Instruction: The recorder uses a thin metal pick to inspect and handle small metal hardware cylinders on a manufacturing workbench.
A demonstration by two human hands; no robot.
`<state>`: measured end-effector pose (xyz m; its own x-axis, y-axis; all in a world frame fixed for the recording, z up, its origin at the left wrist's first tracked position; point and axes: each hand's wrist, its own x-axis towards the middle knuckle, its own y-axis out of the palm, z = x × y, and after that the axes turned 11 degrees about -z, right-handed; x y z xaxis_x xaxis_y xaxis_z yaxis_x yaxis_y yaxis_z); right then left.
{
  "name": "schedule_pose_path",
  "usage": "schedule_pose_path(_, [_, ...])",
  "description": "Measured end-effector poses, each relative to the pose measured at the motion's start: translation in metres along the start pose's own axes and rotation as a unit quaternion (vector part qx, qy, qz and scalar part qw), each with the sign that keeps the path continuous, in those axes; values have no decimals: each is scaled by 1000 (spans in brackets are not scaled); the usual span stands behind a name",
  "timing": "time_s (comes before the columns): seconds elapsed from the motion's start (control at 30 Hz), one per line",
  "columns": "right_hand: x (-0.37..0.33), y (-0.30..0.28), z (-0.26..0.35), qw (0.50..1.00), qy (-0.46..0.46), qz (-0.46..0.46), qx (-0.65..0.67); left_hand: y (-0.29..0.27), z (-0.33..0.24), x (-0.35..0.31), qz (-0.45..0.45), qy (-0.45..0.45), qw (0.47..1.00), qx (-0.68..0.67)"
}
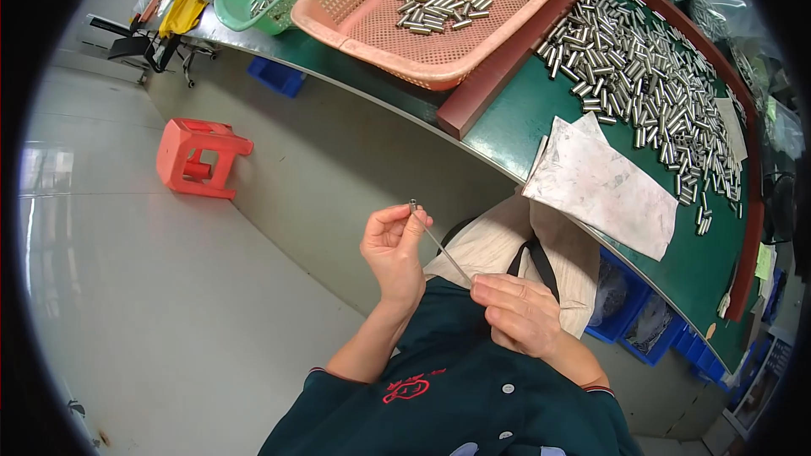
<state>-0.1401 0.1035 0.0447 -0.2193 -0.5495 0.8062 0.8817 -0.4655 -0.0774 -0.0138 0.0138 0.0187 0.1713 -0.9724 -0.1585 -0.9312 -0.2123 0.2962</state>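
Note:
Between thumb and fingertips, my left hand [394, 252] pinches a small metal cylinder [413, 203], its end facing up. A thin metal rod [445, 252] runs from beside that cylinder down to my right hand [521, 314], whose fingers close over its lower end. Whether the rod's tip sits inside the cylinder or only touches it is too small to tell. Both hands are in front of my body, short of the green table [507, 131]. Many similar metal cylinders [642, 76] lie heaped on the table at the right.
Stained white cloths [604, 186] hang over the table's near edge. A reddish wooden rail [507, 63] borders the heap. Left of it stands a pink basket [372, 46] with cylinders and a yellow note, beside a green basket [232, 4]. A red stool [190, 160] stands on the floor; blue bins [621, 300] sit underneath.

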Motion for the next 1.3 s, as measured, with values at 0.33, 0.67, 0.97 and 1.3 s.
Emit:
schedule_pose_path(0.33, [5,0,-3,998,-3,-31,-47,-6,3,3,37,5,999,10])
schedule_pose_path(0.67, [5,4,-4,996,17,-63,-55,-11,7,1,74,71,994,48])
schedule_pose_path(0.97, [9,4,-4,993,48,-102,-43,-17,3,5,81,141,982,95])
schedule_pose_path(1.3, [8,-2,-2,992,48,-113,-36,-15,4,0,119,175,970,121])
